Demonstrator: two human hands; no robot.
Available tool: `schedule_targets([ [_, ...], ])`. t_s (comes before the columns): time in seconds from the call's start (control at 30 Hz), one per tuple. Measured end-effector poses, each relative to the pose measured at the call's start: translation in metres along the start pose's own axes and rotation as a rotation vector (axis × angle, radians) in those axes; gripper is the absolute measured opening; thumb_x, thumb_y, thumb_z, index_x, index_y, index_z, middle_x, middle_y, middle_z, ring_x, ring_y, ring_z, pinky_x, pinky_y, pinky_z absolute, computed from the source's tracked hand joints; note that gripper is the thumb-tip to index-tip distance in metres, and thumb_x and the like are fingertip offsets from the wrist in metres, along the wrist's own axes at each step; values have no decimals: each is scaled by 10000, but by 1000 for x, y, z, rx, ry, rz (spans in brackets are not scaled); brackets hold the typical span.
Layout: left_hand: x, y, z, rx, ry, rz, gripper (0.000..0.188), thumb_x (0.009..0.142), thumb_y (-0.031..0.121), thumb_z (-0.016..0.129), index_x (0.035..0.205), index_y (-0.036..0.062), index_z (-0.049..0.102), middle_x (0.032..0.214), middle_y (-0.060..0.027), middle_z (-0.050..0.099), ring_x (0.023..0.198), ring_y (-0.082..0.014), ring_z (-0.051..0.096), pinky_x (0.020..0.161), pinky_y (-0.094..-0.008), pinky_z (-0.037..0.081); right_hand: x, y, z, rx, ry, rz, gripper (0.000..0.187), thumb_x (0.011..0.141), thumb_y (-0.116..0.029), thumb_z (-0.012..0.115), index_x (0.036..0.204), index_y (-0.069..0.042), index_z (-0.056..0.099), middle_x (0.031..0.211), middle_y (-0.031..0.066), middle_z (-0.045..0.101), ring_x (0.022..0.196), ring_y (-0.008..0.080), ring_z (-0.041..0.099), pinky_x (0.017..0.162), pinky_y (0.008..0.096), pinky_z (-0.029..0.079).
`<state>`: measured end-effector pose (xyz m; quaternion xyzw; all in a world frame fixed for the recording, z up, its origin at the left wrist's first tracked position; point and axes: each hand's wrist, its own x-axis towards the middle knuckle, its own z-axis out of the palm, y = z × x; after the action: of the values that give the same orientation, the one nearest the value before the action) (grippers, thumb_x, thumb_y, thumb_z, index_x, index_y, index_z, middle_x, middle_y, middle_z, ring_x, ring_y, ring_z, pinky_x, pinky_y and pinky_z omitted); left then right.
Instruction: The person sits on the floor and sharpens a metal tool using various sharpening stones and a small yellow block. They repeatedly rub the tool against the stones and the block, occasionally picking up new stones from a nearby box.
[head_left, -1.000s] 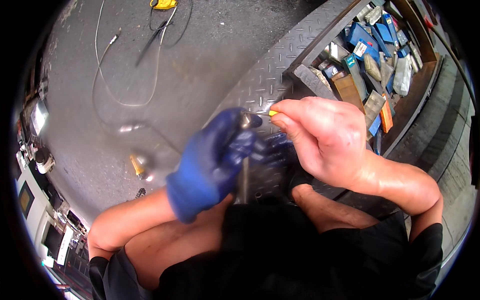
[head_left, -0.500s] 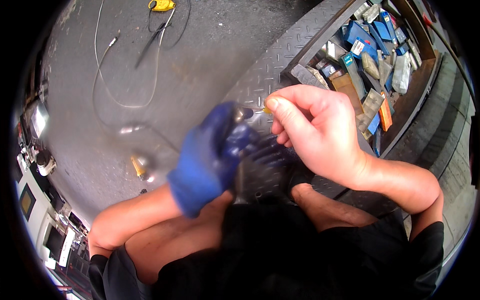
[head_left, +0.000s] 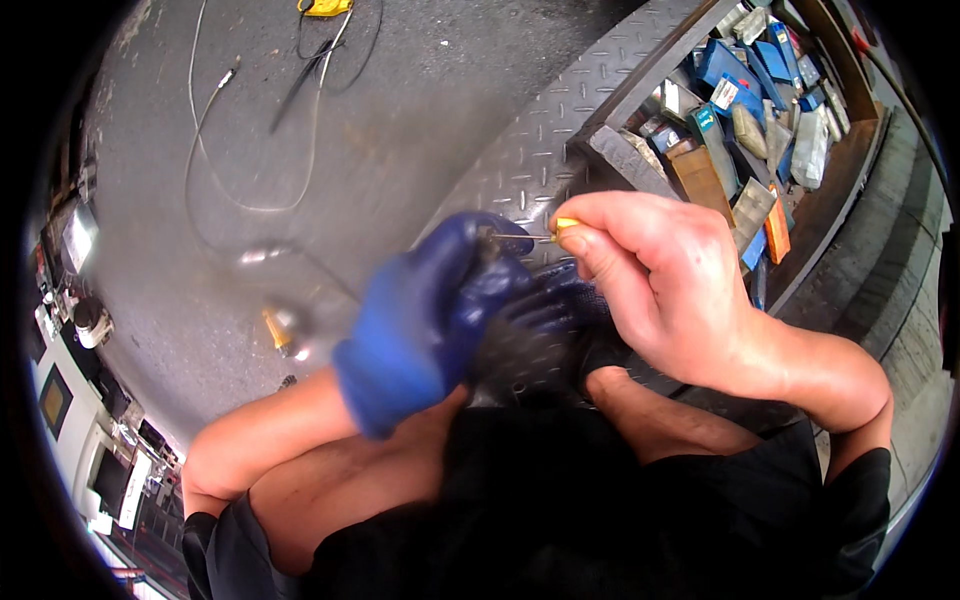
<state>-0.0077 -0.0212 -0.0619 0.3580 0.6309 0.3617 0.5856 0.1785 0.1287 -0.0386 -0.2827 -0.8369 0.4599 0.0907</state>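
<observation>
My right hand point(head_left: 670, 285) is bare and pinches the yellow grip of a small driver point(head_left: 566, 226) between thumb and forefinger. The driver's thin metal shaft points left, to the fingertips of my left hand point(head_left: 440, 300). That hand wears a blue work glove and is closed round a small metal piece point(head_left: 488, 243), mostly hidden by the fingers; its kind does not show. A second dark blue glove point(head_left: 555, 300) lies just below and between my hands, its fingers pointing right. Whether my left hand also holds that glove is unclear.
To the right, a wooden-sided box point(head_left: 655, 70) holds many blue, grey and orange small cases. Tread plate point(head_left: 560, 115) lies beneath. A pale hose point(head_left: 290, 208) loops over the grey floor, near a yellow device point(head_left: 325, 8). Machines and equipment line the left edge.
My right hand has shifted slightly right and down with the driver, and more of its shaft shows. My left hand stays nearly in place.
</observation>
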Motion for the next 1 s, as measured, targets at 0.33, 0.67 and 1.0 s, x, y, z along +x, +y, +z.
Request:
schedule_targets([
  [0.33, 2, -6, 2, 92, 62, 35, 258, 1008, 66, 615, 1265, 43, 615, 973, -215, 717, 855, -407, 724, 785, -438, 569, -1, 0, 14, -18, 111, -102, 84, 966, -16, 750, 1049, -2, 745, 810, 139, 735, 695, 321, 727, 611, 377, 560],
  [0.67, 3, -3, 0, 73, 76, 38, 287, 1011, 75, 618, 1296, 48, 623, 944, -183, 721, 835, -331, 731, 783, -402, 577, 1, 3, 17, 47, 120, -26, 78, 1007, -49, 722, 1054, -4, 765, 767, 120, 715, 654, 218, 698, 605, 322, 534],
  [1.0, 1, 5, -6, 95, 11, -62, 233, 1099, 77, 623, 1314, -4, 656, 1091, -72, 755, 1008, -124, 698, 912, -308, 570, 6, -15, 11, 284, -28, 416, 102, 1030, -72, 710, 1047, 13, 764, 732, 69, 694, 636, 128, 650, 595, 282, 508],
])
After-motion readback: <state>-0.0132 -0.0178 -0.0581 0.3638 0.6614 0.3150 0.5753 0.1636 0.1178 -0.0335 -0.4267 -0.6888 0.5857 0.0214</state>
